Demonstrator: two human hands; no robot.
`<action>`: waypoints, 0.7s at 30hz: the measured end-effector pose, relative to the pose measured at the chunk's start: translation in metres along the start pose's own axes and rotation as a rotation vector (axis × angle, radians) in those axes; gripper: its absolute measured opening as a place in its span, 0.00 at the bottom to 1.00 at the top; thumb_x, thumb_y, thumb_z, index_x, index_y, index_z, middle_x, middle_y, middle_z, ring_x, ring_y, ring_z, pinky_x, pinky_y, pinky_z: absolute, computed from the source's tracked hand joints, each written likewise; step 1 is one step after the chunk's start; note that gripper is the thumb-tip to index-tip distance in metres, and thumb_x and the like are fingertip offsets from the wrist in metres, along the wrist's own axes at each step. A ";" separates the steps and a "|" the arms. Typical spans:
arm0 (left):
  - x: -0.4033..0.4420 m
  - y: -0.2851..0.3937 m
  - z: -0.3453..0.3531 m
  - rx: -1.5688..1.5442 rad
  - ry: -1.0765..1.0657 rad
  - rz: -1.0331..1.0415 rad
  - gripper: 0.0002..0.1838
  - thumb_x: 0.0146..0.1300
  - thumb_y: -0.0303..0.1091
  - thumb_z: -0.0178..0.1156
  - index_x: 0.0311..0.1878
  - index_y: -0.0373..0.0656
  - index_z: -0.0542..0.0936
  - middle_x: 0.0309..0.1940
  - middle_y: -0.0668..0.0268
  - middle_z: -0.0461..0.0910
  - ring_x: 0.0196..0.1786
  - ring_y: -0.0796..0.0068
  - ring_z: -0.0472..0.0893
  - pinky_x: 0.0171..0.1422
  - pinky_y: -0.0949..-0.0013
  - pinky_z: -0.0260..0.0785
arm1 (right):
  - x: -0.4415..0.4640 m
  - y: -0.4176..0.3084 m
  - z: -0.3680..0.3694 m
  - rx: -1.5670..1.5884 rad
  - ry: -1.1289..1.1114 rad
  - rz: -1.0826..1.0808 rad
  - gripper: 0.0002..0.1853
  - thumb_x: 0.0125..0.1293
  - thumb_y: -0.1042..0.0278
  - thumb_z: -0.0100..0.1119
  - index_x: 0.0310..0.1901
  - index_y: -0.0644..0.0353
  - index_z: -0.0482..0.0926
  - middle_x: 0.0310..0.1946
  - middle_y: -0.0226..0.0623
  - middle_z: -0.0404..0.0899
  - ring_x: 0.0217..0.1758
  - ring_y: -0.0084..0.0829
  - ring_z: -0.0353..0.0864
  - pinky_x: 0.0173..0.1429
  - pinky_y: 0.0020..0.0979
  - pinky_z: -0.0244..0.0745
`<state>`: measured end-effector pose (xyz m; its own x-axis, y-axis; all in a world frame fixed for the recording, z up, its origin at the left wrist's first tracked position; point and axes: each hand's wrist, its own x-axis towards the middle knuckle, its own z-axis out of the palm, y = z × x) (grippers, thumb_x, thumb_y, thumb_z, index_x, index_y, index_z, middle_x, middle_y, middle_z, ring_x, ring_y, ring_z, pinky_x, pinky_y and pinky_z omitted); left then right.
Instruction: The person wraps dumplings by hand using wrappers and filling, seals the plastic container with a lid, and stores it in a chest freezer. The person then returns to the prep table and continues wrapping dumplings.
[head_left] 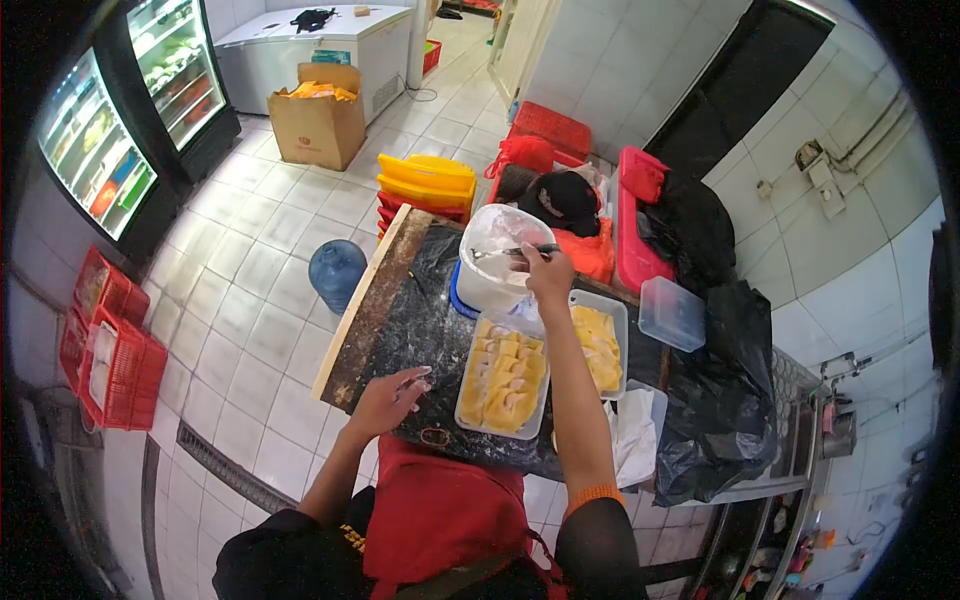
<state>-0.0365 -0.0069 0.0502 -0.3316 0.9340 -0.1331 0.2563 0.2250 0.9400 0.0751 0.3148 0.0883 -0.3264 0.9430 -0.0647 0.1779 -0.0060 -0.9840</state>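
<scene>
My right hand (pixel 547 272) is closed on the handle of a metal utensil (pixel 505 252), whose far end is over the mouth of a white tub (pixel 490 285) with white powder inside. My left hand (pixel 395 400) hangs above the dark tabletop (pixel 420 320), fingers apart, white powder on the fingertips, nothing held. Between my hands lies a clear container (pixel 542 405) filled with rows of yellow dumplings (pixel 505 380). Under my right forearm, a second container (pixel 622 345) holds more yellow dumplings (pixel 597 345).
An empty clear plastic box (pixel 672 313) and black plastic bags (pixel 715 400) are on the right. Behind the table stand yellow crates (pixel 427 180), a red crate (pixel 552 130) and a black cap (pixel 563 200). A blue water jug (pixel 338 272) stands on the floor.
</scene>
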 end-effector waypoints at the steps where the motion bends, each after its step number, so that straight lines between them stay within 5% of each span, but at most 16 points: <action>1: 0.002 -0.002 0.001 0.021 -0.013 0.026 0.19 0.72 0.36 0.56 0.62 0.39 0.77 0.39 0.59 0.87 0.30 0.73 0.86 0.39 0.69 0.77 | -0.010 -0.002 -0.005 0.110 0.021 0.054 0.10 0.66 0.66 0.63 0.42 0.65 0.82 0.33 0.39 0.88 0.30 0.27 0.88 0.22 0.21 0.67; 11: 0.021 0.004 0.010 0.044 -0.049 0.043 0.19 0.71 0.31 0.57 0.63 0.38 0.77 0.40 0.58 0.88 0.31 0.75 0.85 0.39 0.71 0.77 | -0.065 0.015 -0.097 0.512 0.132 0.234 0.09 0.66 0.64 0.64 0.41 0.60 0.80 0.34 0.38 0.87 0.31 0.21 0.85 0.23 0.19 0.64; 15: 0.021 -0.008 0.008 0.036 -0.042 0.017 0.19 0.75 0.38 0.55 0.63 0.39 0.77 0.41 0.60 0.88 0.32 0.78 0.84 0.39 0.71 0.77 | -0.118 0.044 -0.153 0.310 0.167 0.208 0.11 0.66 0.62 0.66 0.41 0.60 0.81 0.34 0.38 0.87 0.26 0.16 0.81 0.23 0.16 0.61; 18: 0.023 -0.016 0.008 0.026 -0.044 0.005 0.19 0.75 0.38 0.55 0.63 0.39 0.77 0.42 0.60 0.88 0.32 0.78 0.84 0.39 0.71 0.77 | -0.155 0.073 -0.162 0.055 0.229 0.319 0.09 0.68 0.66 0.63 0.41 0.64 0.80 0.32 0.39 0.86 0.23 0.19 0.78 0.23 0.21 0.65; 21: 0.032 -0.016 0.010 0.026 -0.043 -0.050 0.19 0.75 0.37 0.56 0.63 0.39 0.77 0.42 0.59 0.87 0.32 0.78 0.83 0.40 0.71 0.77 | -0.170 0.122 -0.154 -0.177 0.151 0.142 0.13 0.68 0.62 0.65 0.42 0.65 0.83 0.29 0.33 0.85 0.25 0.22 0.83 0.30 0.23 0.73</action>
<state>-0.0421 0.0217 0.0278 -0.3052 0.9325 -0.1932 0.2644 0.2779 0.9235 0.2952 0.2049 0.0050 -0.1469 0.9759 -0.1612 0.3757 -0.0957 -0.9218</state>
